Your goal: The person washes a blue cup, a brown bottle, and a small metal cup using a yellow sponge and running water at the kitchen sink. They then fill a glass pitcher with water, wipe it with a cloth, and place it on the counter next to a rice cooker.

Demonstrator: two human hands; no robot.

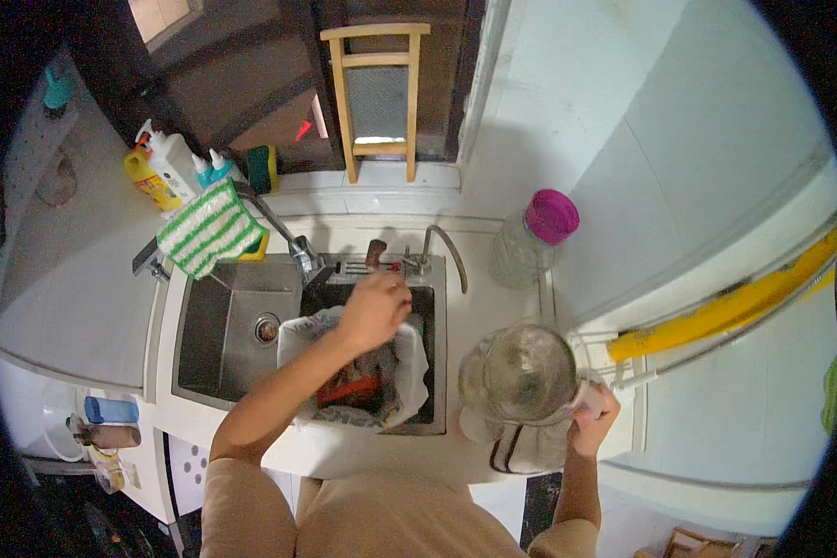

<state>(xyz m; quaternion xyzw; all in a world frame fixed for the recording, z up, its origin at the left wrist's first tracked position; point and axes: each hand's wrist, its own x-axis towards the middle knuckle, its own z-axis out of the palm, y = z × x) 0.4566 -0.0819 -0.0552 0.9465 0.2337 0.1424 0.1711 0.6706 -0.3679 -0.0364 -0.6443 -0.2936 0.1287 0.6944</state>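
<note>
My left hand (380,307) is above the right sink bowl, near the small curved tap (441,252) and the rear sink ledge. It is blurred, with its fingers bent. Whether anything is between them is hard to make out. Below it, a white plastic-lined basin (413,380) holds dark items and a red item (352,390). My right hand (595,418) grips the pale handle of a large clear jug (530,370). The jug is over the counter to the right of the sink, and other clear vessels (480,418) partly show beneath and beside it.
The left sink bowl (240,363) has a drain, with a green-striped cloth (209,230) hanging behind it. Several bottles (174,164) stand in the back left corner. A clear container with a magenta lid (554,215) sits back right. A wooden-framed washboard (379,104) leans at the window.
</note>
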